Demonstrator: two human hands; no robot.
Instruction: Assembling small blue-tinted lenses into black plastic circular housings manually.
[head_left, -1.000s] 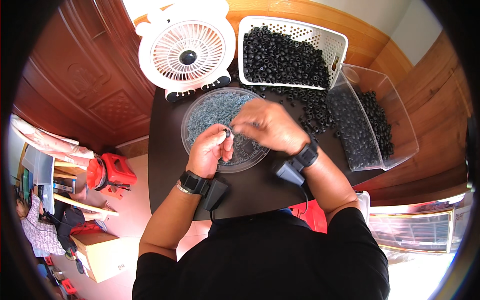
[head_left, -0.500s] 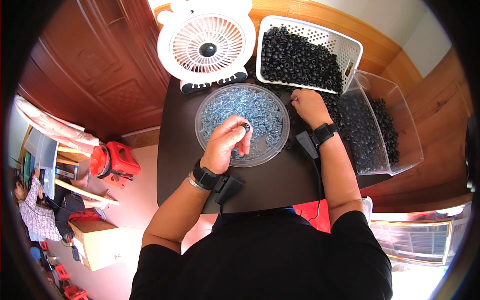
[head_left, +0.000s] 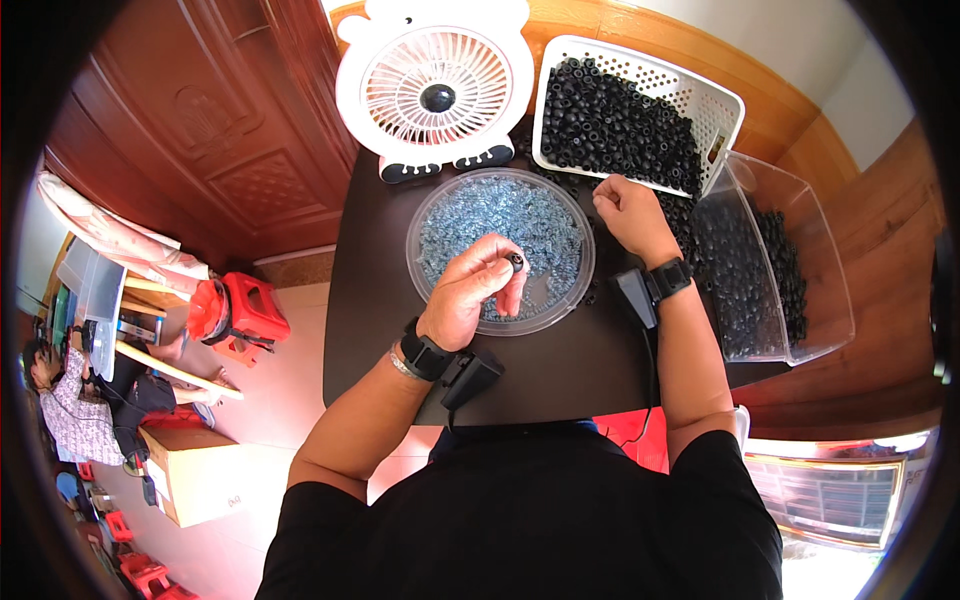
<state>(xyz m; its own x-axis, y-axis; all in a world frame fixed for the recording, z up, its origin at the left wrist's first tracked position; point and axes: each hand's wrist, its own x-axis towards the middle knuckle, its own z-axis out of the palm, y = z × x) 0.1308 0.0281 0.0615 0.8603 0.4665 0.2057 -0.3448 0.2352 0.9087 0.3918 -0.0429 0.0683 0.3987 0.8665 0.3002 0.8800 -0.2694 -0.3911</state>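
Note:
My left hand (head_left: 472, 292) hovers over the near middle of a round clear tray (head_left: 413, 250). Its thumb and forefinger pinch a small black ring-shaped cap (head_left: 515, 261), hollow end showing. Loose in the tray lie many small pale-blue translucent pieces (head_left: 490, 205). My right hand (head_left: 634, 220) is beyond the tray's right rim, beside loose black caps on the dark table (head_left: 375, 330). Its thumb and forefinger are drawn together; whatever may be between them is hidden. Both wrists carry black straps with small black boxes.
A white animal-shaped fan (head_left: 437, 150) stands behind the tray. Black caps heap in a tilted white perforated basket (head_left: 722, 110) at the back right. Beside it, a clear plastic bin (head_left: 820, 260) holds more. Another person (head_left: 85, 410) sits far left, near a cardboard box (head_left: 195, 480).
The whole view has shifted slightly, moving the scene to the right. My left hand still pinches the black cap over the tray, and my right hand remains near the loose caps.

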